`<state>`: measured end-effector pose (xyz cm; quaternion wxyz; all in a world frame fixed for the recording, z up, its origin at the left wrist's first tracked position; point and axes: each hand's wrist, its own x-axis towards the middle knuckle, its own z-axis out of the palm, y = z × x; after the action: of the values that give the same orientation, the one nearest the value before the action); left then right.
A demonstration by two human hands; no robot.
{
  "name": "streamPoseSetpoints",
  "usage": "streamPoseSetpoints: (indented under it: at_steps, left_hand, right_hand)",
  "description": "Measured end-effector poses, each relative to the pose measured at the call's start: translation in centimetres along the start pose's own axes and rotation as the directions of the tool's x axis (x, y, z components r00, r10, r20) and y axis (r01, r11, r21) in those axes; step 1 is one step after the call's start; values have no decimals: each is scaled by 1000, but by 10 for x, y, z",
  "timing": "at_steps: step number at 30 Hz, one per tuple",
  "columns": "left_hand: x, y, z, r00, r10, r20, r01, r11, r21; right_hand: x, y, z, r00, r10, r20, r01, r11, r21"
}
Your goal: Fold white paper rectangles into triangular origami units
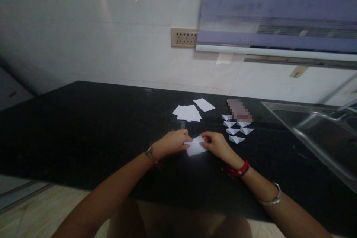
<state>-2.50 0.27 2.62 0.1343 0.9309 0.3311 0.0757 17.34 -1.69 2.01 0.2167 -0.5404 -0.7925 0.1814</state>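
A small white sheet of paper [196,147] is held between my two hands, low over the black countertop [111,130]. My left hand [174,142] pinches its left edge with thumb and fingers. On the opposite side, my right hand [219,145] grips the upper right corner. Beyond my hands lies a loose pile of white paper sheets [188,113], with a separate white sheet [204,104] just behind it. Several folded white paper pieces [237,139] sit in two rough rows to the right of my right hand.
A blurred-out flat, phone-shaped object [240,110] lies behind the folded pieces. A metal sink [320,126] is set into the counter at the right. On the wall are a socket panel [184,38] and a purple striped blind [267,11]. The counter's front edge runs close to my body.
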Motion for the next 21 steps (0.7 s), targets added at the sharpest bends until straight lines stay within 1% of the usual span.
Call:
streamPoseSetpoints:
  at_steps: [2, 5, 8, 12, 14, 16, 21]
  left_hand:
    - [0, 2, -1, 1000, -11, 20, 10, 999, 39]
    - [0, 5, -3, 998, -40, 41, 37, 996, 78]
    - [0, 5, -4, 996, -66, 56, 61, 994, 87]
    - [0, 4, -3, 996, -68, 53, 64, 996, 69]
    - [0, 3, -2, 997, -66, 45, 63, 997, 54]
    - [0, 2, -2, 997, -65, 39, 63, 997, 49]
    - [0, 3, -2, 996, -76, 48, 73, 995, 67]
  right_hand:
    - [0, -2, -1, 999, -30, 9, 31, 999, -33]
    - [0, -4, -4, 986, -161, 45, 164, 984, -74]
    - [-1, -5, -7, 951, -287, 112, 299, 947, -119]
    - [-2, -3, -11, 897, -396, 197, 430, 884, -183]
    - [-2, -2, -12, 871, -430, 237, 477, 856, -199]
    - [-2, -2, -13, 856, -445, 265, 501, 839, -211]
    - [-3, -5, -16, 854, -434, 286, 505, 822, -261]
